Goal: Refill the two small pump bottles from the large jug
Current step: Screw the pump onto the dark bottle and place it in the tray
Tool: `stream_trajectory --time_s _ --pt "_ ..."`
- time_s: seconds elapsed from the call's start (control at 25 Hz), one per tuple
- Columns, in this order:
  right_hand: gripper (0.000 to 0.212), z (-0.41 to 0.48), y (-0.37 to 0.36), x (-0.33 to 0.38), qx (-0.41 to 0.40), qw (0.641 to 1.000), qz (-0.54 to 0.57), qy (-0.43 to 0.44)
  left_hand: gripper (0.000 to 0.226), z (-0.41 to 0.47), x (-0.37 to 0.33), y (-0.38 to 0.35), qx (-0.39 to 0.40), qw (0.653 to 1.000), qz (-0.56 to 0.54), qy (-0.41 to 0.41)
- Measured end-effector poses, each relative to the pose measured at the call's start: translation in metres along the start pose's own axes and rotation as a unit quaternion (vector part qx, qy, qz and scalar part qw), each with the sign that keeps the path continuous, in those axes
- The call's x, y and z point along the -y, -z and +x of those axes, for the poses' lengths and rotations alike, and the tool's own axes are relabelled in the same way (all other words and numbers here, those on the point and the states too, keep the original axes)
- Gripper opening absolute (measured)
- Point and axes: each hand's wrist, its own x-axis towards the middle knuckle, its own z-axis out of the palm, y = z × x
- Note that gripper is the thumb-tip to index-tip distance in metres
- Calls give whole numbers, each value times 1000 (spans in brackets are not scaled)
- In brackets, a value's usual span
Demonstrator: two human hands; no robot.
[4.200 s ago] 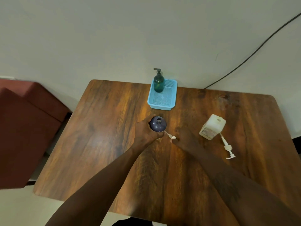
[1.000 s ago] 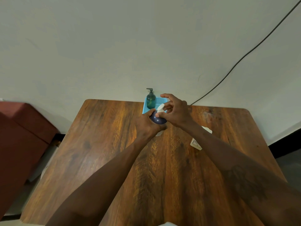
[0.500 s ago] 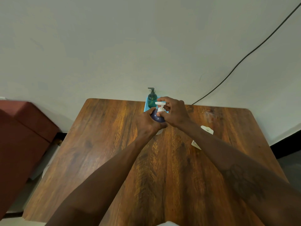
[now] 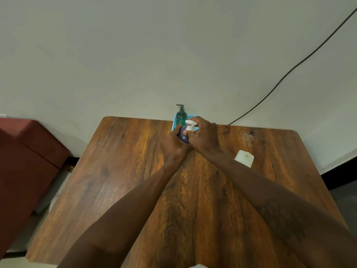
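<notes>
left hand [image 4: 172, 146] gripping purple bottle [image 4: 183, 136] body on table [image 4: 119, 171]; right hand [image 4: 202, 135] pinching white pump head [image 4: 190, 125] atop it; white bottle [image 4: 243, 158] standing uncapped nearby.

Bare forearms [image 4: 135, 200], dark tattoo [image 4: 280, 217] on R one.

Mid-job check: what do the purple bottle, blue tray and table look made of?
The purple bottle is opaque, smooth, dully shiny: probably plastic. The blue tray, only partly showing, has a uniform bright colour, likely moulded plastic. The table shows wood grain and a glossy glare patch: varnished wood or wood-look laminate.
</notes>
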Motion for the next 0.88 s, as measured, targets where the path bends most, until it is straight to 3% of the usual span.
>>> stream_trajectory --time_s 0.12,0.24,0.4,0.64,0.88 --pt "55 2 -2 9 -10 997 -52 59 44 1 -7 0 -34 999 -12 -11" --pt "64 18 3 9 29 995 -58 71 45 5 -7 5 -43 998 -33 -15" --pt "39 32 -2 -5 62 996 -20 62 58 15 2 5 -23 999 -40 -15" --pt "30 71 -17 -13 43 996 -72 38 83 77 27 7 149 989 21 -10" --pt "39 104 -49 -32 65 996 -60 28 77 131 50 0 175 982 71 -16"
